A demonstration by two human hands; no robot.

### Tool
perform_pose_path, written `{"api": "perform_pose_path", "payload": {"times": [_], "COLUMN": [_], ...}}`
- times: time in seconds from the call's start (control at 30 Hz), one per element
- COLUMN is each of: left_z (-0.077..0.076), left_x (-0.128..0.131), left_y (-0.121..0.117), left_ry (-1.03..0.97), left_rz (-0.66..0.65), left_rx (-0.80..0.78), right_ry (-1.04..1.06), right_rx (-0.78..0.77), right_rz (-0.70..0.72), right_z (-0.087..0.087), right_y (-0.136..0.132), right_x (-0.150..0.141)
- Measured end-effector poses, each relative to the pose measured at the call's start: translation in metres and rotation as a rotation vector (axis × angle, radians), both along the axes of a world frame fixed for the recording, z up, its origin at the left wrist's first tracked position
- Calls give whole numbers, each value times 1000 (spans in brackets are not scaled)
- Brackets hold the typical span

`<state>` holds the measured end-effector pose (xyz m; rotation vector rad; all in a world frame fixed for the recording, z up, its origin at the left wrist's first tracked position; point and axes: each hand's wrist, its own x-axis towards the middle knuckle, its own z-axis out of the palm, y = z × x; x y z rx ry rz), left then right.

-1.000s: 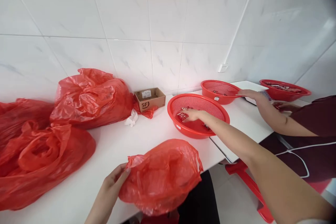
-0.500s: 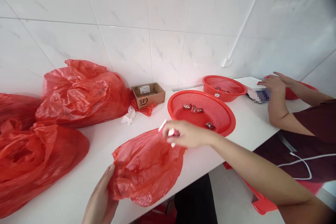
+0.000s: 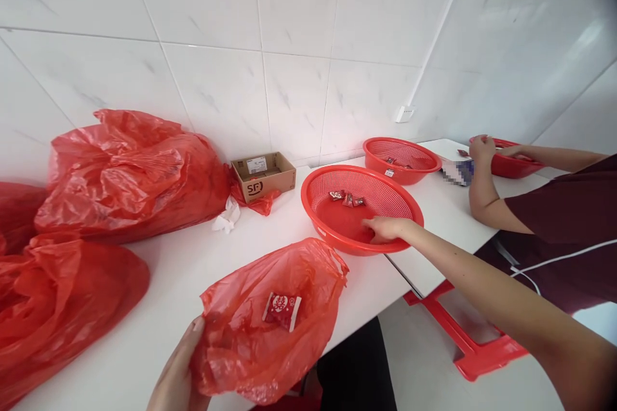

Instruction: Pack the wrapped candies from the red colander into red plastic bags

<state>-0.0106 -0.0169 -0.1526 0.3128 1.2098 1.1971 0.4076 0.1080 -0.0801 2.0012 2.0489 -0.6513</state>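
Note:
My left hand grips the left rim of a red plastic bag, thumb on the outside, holding its mouth spread. Inside the bag lies a small red-and-white snack packet. My right hand reaches down into a red perforated basket, fingers curled low near its right side. Whatever those fingers close on is hidden beneath the hand. Several small wrapped packets lie farther back in the same basket.
Large filled red bags line the left side of the table. A small cardboard box and crumpled white tissue sit near the wall. Behind is a second basket; a co-worker's hand works at another basket. A red stool stands below.
My right hand has moved from above the bag, where it held a packet, rightward into the basket. A red-and-white packet now shows inside the bag. My left hand keeps its hold.

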Motion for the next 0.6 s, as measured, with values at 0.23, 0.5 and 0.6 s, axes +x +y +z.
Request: {"api": "perform_pose_path", "payload": {"times": [0.23, 0.5, 0.6], "left_z": [-1, 5, 6], "left_x": [6, -7, -12], "left_y": [2, 7, 6], "left_ry": [30, 52, 63], "left_rz": [7, 59, 73], "left_rx": [25, 20, 27], "right_ry": [251, 594, 645], "right_rx": [-99, 447, 426], "right_rz": [256, 315, 451], "right_z": [6, 48, 41], "right_y": [-16, -54, -66], "right_x": [-58, -159, -188]}}
